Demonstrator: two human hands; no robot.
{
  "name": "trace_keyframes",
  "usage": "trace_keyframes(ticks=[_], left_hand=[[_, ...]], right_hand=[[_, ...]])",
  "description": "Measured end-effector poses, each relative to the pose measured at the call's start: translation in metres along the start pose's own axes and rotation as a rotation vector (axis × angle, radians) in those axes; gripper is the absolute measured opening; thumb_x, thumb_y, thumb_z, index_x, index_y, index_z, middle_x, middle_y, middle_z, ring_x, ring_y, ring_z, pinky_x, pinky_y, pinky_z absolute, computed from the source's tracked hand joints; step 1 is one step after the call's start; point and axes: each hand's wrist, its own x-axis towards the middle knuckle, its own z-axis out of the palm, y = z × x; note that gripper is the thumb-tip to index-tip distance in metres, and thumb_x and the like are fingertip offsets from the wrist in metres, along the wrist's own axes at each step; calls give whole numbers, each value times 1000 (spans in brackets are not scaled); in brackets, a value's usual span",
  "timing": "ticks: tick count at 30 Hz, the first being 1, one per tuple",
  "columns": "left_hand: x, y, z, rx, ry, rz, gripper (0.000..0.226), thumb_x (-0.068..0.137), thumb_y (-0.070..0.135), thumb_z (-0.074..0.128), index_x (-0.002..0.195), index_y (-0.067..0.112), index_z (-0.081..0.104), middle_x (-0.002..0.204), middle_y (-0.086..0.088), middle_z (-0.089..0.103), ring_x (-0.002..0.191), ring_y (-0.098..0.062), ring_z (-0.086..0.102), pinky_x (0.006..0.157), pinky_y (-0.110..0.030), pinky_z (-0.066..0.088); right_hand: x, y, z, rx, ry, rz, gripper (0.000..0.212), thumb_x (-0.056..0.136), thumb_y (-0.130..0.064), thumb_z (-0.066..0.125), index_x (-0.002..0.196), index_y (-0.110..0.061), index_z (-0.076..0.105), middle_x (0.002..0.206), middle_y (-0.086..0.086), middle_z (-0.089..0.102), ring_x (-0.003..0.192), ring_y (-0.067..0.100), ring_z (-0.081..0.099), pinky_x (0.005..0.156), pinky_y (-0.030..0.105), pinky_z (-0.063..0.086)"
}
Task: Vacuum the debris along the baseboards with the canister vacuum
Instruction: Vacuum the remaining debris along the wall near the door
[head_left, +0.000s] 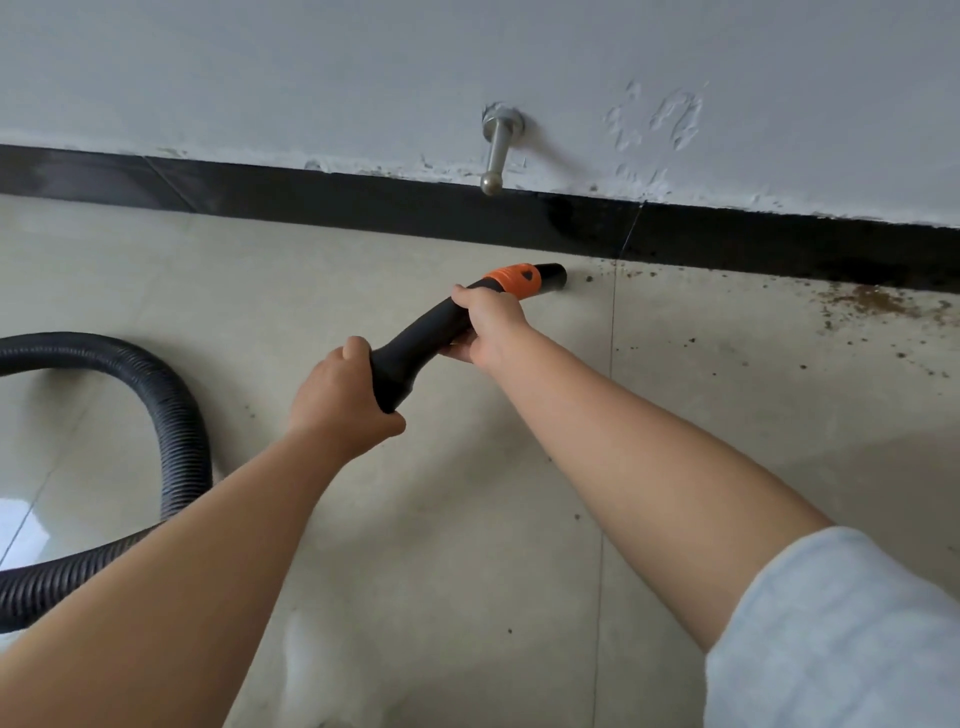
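Beige floor tiles (467, 519): both hands, left hand (340, 402) and right hand (491, 327), grip black orange-collared nozzle (431, 327).

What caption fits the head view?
Both hands aim the vacuum nozzle at debris along the black baseboard.

Metal door stopper (497, 150) on white wall (311, 62)

The hose (179, 441) is black with ridges. The nozzle (457, 322) is black with an orange band (514, 278). The baseboard (363, 208) is black, the crumbs (878, 301) brown.
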Motion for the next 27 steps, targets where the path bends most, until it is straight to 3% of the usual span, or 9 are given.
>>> trace_keyframes(ticks=[5,13,19,27], left_hand=[[7,38,10,12,-2,72,50,69,18,70,108,7,41,95,-2,43,85,-22,43,65,-31,37],[12,101,28,31,-49,199,45,70,20,69,101,11,38,103,-4,50,85,-19,42,65,-29,35],[3,154,42,66,-86,302,48,73,21,70,109,10,40,108,-5,50,86,-18,40,65,-28,36],[-9,172,53,16,-71,352,46,72,21,69,106,11,40,98,-1,46,85,-18,43,65,-28,37]], right_hand=[[7,-18,-36,71,30,-27,45,91,-14,59,130,-5,38,133,19,47,116,39,51,78,49,51],[4,-37,-108,175,120,-77,44,92,-11,58,130,-3,39,131,18,48,117,38,51,75,47,48],[-6,-49,-165,230,192,-112,45,92,-11,56,132,-3,38,132,19,48,118,38,51,76,48,48],[-19,-54,-193,231,216,-146,46,91,-11,59,131,-4,39,130,19,49,115,39,52,75,47,48]])
